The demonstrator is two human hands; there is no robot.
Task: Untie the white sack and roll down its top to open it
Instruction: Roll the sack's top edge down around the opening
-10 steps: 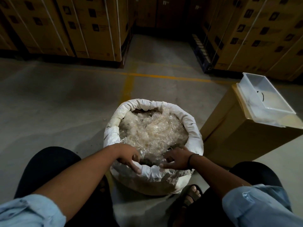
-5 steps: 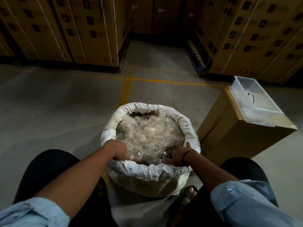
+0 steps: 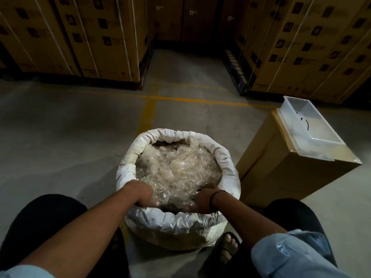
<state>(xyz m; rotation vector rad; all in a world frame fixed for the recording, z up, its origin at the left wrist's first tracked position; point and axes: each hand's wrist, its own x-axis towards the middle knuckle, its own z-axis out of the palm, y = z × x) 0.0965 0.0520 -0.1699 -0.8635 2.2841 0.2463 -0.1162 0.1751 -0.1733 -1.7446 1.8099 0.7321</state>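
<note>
Pale-blue sleeves (image 3: pixel 291 255), pushed up the forearms, fill the bottom edge, w/ dark-trousered knees (image 3: pixel 40 221) spread either side and a sandalled foot (image 3: pixel 228 247) showing by the sack's base on the R. Between the knees stands the white sack (image 3: pixel 174 223), upright on the concrete floor (image 3: pixel 60 137), untied, its top rolled down into a thick cuff all round the mouth. L hand (image 3: pixel 143 194) sits on the near-L part of that cuff, fingers curled over the edge and down inside, gripping it. R hand (image 3: pixel 202 201), w/ a dark band (image 3: pixel 213 199) on the wrist, is at the near-R part of the cuff, reaching inward; its fingertips are blurred and partly sunk in the contents, so can't tell if they clasp the rim or just rest there. Sack is filled nearly to the cuff w/ crumpled clear plastic (image 3: pixel 178 169). Just beside the sack on the R, poss. touching, stands a brown cardboard box (image 3: pixel 281 177), and on top of it a clear plastic tray (image 3: pixel 295 106) w/ sth small and dark inside, too small to ID. Beyond, a yellow line (image 3: pixel 190 99) crosses the floor, w/ a fainter one running from it toward the sack. At the back, strapped stacks of brown cartons (image 3: pixel 96 37) stand L and R, a dark gap between them
</note>
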